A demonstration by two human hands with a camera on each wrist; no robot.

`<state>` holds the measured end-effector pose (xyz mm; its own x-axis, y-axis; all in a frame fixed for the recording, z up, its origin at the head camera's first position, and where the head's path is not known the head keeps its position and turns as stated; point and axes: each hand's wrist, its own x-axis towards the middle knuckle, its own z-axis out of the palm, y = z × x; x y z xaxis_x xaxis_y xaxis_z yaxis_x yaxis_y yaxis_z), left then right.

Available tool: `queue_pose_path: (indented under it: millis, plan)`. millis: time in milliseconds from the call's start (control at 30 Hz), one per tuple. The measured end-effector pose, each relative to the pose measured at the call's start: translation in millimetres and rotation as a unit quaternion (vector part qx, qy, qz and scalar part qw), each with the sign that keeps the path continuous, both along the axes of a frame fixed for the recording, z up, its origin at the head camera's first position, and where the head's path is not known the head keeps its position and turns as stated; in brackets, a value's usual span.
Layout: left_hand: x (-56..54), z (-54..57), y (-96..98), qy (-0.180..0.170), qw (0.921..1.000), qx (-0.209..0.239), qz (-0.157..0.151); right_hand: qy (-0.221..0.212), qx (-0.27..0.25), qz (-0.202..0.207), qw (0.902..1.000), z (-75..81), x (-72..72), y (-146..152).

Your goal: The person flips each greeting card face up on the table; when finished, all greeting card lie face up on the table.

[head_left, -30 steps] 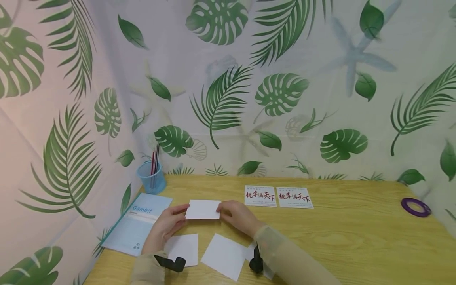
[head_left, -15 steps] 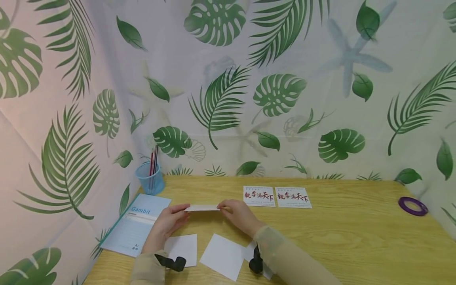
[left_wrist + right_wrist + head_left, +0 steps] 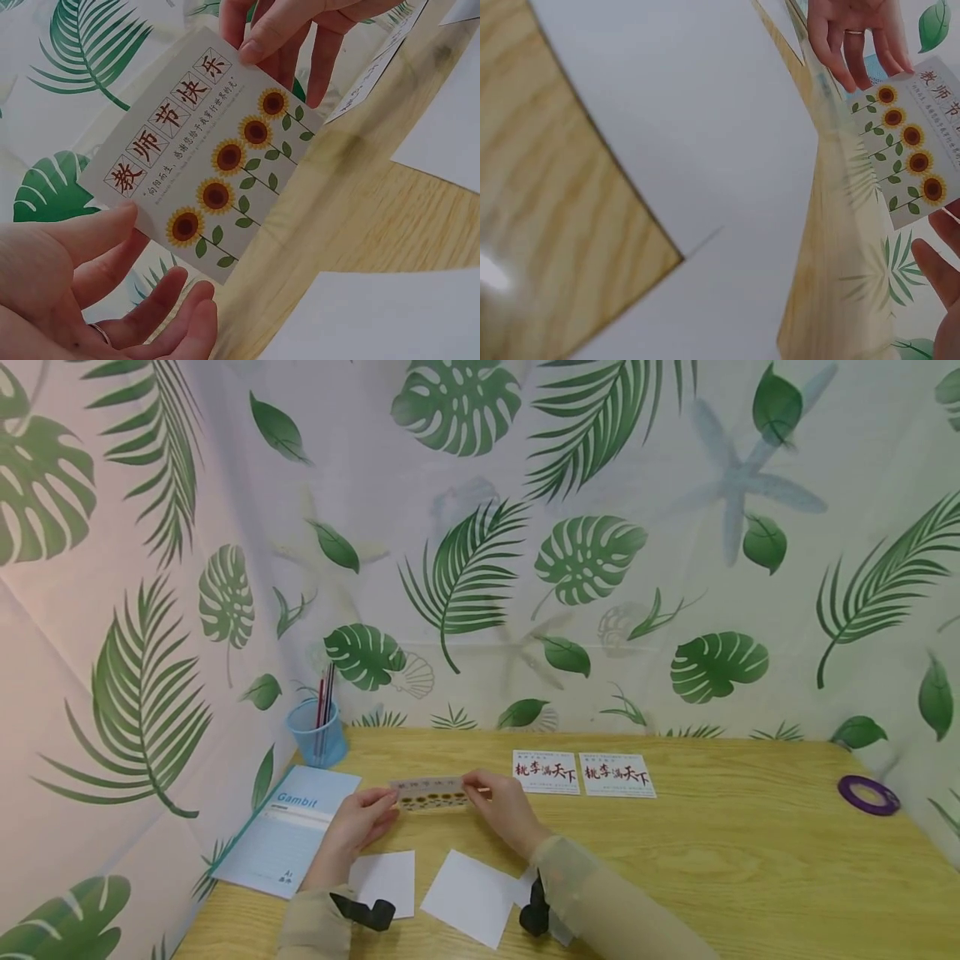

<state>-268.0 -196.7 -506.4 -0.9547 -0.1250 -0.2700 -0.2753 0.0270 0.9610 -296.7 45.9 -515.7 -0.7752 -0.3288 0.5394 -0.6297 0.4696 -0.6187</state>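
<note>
A small card (image 3: 433,802) is held up over the table by both hands, one at each end. Its printed face, with a row of sunflowers and red characters, shows in the left wrist view. My left hand (image 3: 362,820) pinches its left edge between thumb and fingers, the lower fingers hanging free. At the other end, my right hand (image 3: 506,807) has thumb and fingers on the right edge. In the right wrist view the same card (image 3: 911,146) hangs between the left hand (image 3: 860,34) and the right hand (image 3: 943,281).
White cards (image 3: 471,897) lie near the front, one (image 3: 392,883) beside the left wrist, others partly under the right sleeve. Two cards with red characters (image 3: 546,774) (image 3: 617,777) lie at the back. A notebook (image 3: 288,835) and blue pencil cup (image 3: 318,743) stand left; a purple ring (image 3: 873,809) lies right.
The held card has been tilted between the hands: its blank white face turned edge-on, and now the sunflower face shows. Both hands stay in nearly the same place.
</note>
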Motion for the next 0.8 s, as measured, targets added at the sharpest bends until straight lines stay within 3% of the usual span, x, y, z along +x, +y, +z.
queue_pose_path:
  millis: [500,633,800]
  plan:
    - [-0.1,2.1,4.3,0.007,0.9988,0.049,0.008,-0.024,-0.069,-0.047,0.9962,4.0,5.6,-5.8]
    - [-0.8,1.1,5.0,0.010,0.9978,0.063,0.017,-0.072,-0.099,-0.058,0.9908,4.6,5.0,-7.2]
    - [-0.8,0.9,6.9,0.009,0.9973,0.068,0.027,-0.159,-0.168,-0.071,0.9703,2.1,3.1,-7.9]
